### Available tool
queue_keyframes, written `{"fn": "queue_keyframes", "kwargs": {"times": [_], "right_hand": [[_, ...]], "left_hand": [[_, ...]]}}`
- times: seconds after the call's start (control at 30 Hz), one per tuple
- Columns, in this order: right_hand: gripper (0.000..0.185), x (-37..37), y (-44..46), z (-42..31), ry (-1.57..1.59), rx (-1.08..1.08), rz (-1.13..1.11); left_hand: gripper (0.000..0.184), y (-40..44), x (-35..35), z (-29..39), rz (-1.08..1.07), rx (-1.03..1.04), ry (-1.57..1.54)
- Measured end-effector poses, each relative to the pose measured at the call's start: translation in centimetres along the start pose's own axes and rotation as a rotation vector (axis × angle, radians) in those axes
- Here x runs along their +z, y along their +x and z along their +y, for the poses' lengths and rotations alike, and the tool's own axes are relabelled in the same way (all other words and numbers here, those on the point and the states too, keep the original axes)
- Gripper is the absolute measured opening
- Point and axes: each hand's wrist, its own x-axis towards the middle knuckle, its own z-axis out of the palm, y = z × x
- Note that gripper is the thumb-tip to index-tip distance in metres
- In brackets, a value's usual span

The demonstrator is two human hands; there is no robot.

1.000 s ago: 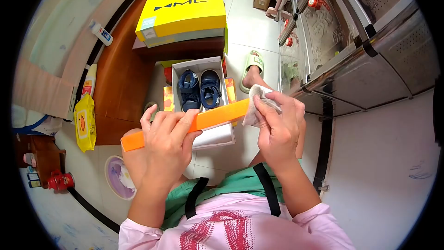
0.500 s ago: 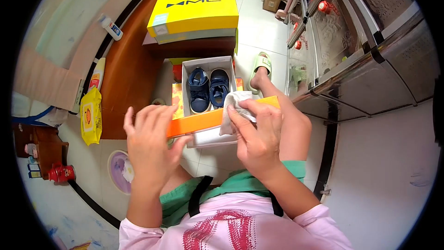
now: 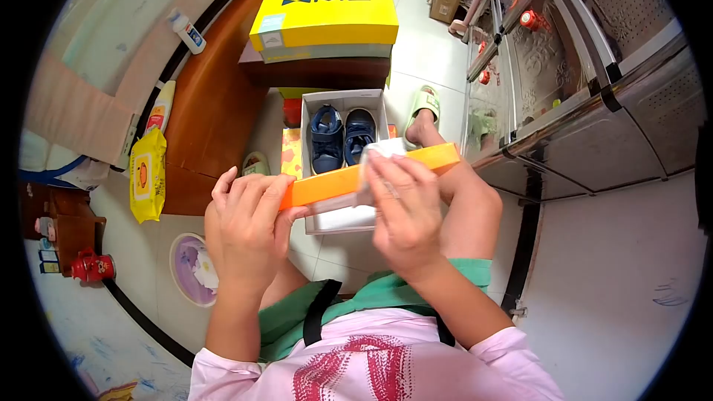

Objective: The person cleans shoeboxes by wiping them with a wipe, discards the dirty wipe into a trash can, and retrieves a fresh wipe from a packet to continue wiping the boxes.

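Note:
An orange box lid [image 3: 327,188], seen mostly edge-on, is held level over my lap. My left hand [image 3: 249,226] grips its left end, fingers above and thumb below. Pinched in my right hand [image 3: 405,212] is a white wipe or cloth [image 3: 386,147], pressed over the lid's edge right of its middle. Just beyond the lid stands an open shoe box [image 3: 380,115], white-grey inside. Two small navy shoes lie in it side by side, a left one [image 3: 326,141] and a right one [image 3: 359,132]. The lid hides part of the box's near end.
A yellow shoe box [image 3: 327,11] rests on a brown stand ahead. On the left are a yellow wipes pack [image 3: 148,174], a white bottle [image 3: 187,32] and a purple basin [image 3: 189,271]. A glass-and-metal cabinet [image 3: 542,67] lines the right side, near my green slipper [image 3: 423,100].
My right hand has slid the white cloth leftward along the lid. The left hand's fingers have closed more tightly on the lid's end. The whole view has shifted slightly.

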Motion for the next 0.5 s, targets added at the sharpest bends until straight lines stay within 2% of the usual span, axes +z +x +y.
{"fn": "queue_keyframes", "kwargs": {"times": [0.13,0.23,0.4,0.5], "right_hand": [[0.037,1.7,0.4,-0.7,0.132,-0.075,0.030],[0.036,0.6,0.4,0.5,0.076,-0.090,0.024],[0.043,0.0,-0.1,2.0,0.014,-0.002,0.102],[0.040,0.6,0.2,0.9,0.025,0.019,0.073]], "left_hand": [[0.034,-0.1,-0.2,0.2,-0.003,-0.048,0.059],[0.033,0.3,-0.5,0.8,-0.008,-0.062,0.049],[0.033,0.2,-0.3,0.5,0.018,-0.057,0.027],[0.034,0.0,-0.2,0.5,0.024,-0.048,0.038]]}}
